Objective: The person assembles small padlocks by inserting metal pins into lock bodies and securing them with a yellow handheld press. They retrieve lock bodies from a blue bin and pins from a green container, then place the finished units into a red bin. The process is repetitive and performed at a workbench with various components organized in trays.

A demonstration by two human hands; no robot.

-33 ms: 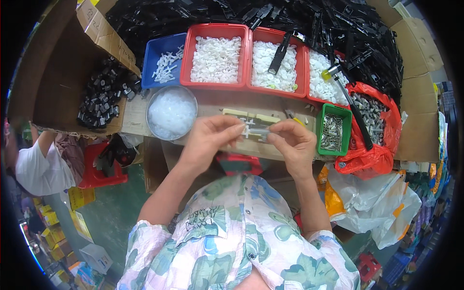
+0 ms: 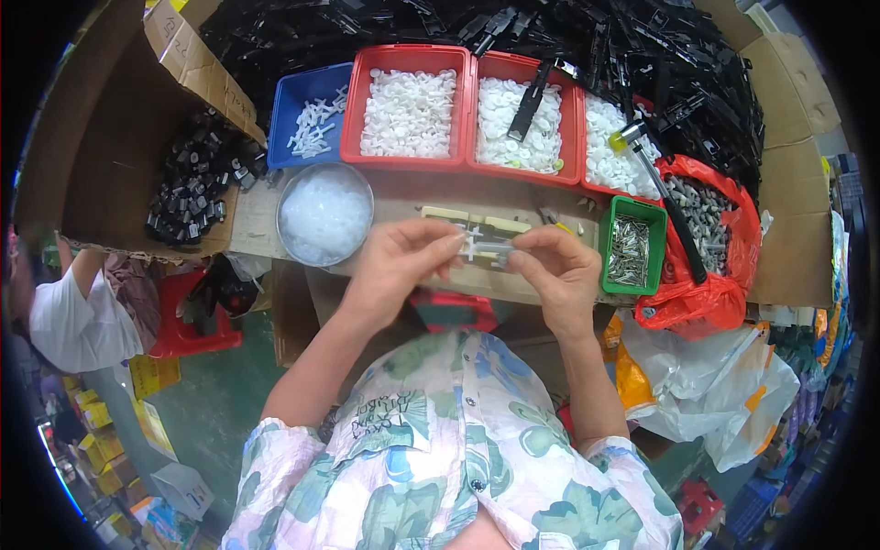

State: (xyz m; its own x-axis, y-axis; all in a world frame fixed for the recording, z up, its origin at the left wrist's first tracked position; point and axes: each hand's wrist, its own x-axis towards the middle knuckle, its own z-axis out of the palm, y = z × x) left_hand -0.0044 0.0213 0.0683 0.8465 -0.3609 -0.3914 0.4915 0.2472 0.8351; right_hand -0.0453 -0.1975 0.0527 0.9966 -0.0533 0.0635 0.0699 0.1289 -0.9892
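My left hand point(image 2: 399, 266) and my right hand point(image 2: 555, 275) meet in front of my chest, fingertips pinched from both sides on a small white plastic part point(image 2: 483, 246). The part is held just above a cream-coloured jig point(image 2: 477, 221) that lies on the wooden bench point(image 2: 412, 197). My fingers cover most of the part, so its exact shape is hidden.
Behind the jig stand red trays of white pieces point(image 2: 408, 110), a blue tray point(image 2: 307, 124), a metal bowl of translucent pieces point(image 2: 325, 215) and a green bin of metal pins point(image 2: 632, 243). A heap of black parts point(image 2: 550, 27) fills the back. A cardboard box point(image 2: 188, 183) and another person point(image 2: 64, 321) are at the left.
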